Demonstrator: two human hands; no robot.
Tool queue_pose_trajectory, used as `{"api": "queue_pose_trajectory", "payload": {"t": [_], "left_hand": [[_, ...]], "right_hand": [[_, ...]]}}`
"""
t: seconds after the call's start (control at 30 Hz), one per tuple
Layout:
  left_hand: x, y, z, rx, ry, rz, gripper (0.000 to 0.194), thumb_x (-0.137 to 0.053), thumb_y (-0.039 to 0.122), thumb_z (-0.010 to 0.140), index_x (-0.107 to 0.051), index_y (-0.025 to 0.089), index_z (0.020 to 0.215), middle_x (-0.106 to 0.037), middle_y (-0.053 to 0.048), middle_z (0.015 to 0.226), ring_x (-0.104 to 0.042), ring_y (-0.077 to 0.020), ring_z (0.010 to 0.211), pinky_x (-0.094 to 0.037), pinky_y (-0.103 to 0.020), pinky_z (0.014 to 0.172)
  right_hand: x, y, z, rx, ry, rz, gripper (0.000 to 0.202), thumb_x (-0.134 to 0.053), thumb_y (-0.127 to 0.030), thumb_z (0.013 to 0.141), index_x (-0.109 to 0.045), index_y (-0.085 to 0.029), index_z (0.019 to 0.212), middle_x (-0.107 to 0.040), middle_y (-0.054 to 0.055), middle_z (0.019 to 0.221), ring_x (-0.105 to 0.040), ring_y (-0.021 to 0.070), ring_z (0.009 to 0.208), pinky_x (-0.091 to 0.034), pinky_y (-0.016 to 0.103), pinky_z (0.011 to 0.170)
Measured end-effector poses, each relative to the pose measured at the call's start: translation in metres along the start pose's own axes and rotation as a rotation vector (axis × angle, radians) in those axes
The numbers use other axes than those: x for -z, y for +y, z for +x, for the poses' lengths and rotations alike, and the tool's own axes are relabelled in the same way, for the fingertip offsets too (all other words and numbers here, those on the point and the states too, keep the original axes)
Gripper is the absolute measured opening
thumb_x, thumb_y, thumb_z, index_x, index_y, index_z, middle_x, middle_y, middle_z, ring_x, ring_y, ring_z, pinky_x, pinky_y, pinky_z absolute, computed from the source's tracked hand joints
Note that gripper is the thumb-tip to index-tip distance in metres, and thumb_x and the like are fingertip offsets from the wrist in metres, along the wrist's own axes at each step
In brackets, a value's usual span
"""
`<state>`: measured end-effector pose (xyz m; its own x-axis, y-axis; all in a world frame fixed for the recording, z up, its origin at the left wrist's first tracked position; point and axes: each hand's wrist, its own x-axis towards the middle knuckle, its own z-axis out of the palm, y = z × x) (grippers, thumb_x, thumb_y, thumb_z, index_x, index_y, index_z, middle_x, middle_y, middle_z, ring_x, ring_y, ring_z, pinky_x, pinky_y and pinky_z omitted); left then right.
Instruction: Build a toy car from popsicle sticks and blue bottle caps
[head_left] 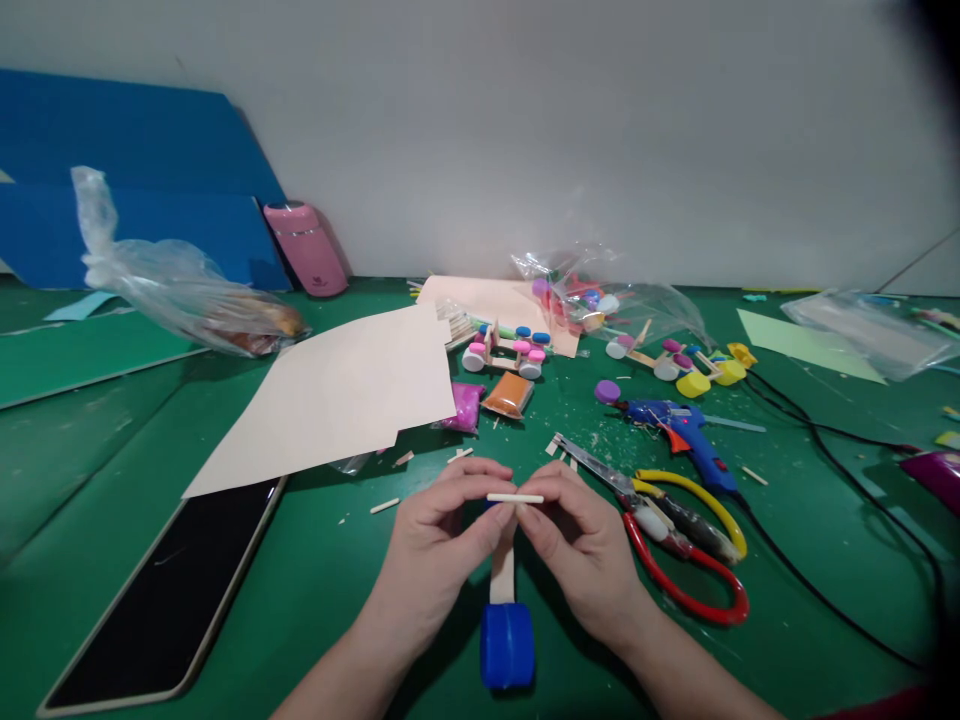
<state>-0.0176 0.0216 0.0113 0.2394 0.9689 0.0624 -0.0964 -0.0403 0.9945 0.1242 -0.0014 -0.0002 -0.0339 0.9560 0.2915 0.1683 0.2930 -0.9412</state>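
Observation:
Thumb and fingers of my left hand pinch one side of a short pale wooden stick. On the other side, my right hand grips it the same way. Below the fingertips a flat craft stick runs toward me, with two blue bottle caps side by side at its near end. A bit of blue shows behind my left fingertips, mostly hidden. Whether the short stick is attached to the craft stick, I cannot tell. Scissors with red and yellow handles lie beside my right hand.
A blue glue gun with a black cord lies right. A phone and cream paper sheets are left. Farther back are small cap-wheeled models, an orange packet, a pink flask and plastic bags.

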Motion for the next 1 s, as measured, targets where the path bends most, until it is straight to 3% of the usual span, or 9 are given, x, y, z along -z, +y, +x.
{"api": "queue_pose_trajectory", "payload": {"t": [0.33,0.57,0.8,1.0], "left_hand": [[0.0006,-0.0047,0.0001,0.02,-0.007,-0.054,0.016,-0.062,0.013,0.072,-0.071,0.026,0.077,-0.06,-0.001,0.09,-0.053,-0.0138,0.092,-0.045,-0.02,0.074],[0.0011,-0.0077,0.0021,-0.007,0.01,-0.055,0.016,-0.061,0.012,0.073,-0.07,0.025,0.077,-0.063,-0.001,0.086,-0.054,-0.0145,0.091,-0.044,-0.024,0.08],[0.0016,-0.0058,0.003,-0.054,0.009,0.0,0.012,-0.065,0.013,0.069,-0.069,0.02,0.077,-0.064,-0.003,0.083,-0.056,-0.0165,0.087,-0.047,-0.026,0.075],[0.0019,-0.0055,0.0015,-0.014,-0.007,-0.05,0.012,-0.064,0.013,0.07,-0.071,0.021,0.076,-0.063,-0.003,0.083,-0.057,-0.0156,0.083,-0.047,-0.024,0.068]], "right_hand": [[0.0002,-0.0002,0.0007,0.001,-0.001,0.039,0.014,-0.054,-0.018,0.08,-0.066,-0.022,0.085,-0.054,0.001,0.075,-0.051,0.0139,0.07,-0.04,0.025,0.061],[0.0023,0.0012,0.0027,-0.045,-0.037,0.12,0.017,-0.053,-0.02,0.081,-0.068,-0.023,0.088,-0.056,0.002,0.075,-0.051,0.014,0.07,-0.041,0.025,0.062],[0.0009,0.0026,0.0026,-0.021,-0.024,0.102,0.017,-0.054,-0.019,0.081,-0.069,-0.024,0.088,-0.056,0.002,0.074,-0.052,0.0141,0.071,-0.042,0.026,0.063],[0.0012,0.0023,0.0021,-0.058,-0.034,0.157,0.017,-0.054,-0.02,0.081,-0.068,-0.024,0.087,-0.057,0.002,0.075,-0.052,0.0142,0.071,-0.042,0.026,0.063]]}}
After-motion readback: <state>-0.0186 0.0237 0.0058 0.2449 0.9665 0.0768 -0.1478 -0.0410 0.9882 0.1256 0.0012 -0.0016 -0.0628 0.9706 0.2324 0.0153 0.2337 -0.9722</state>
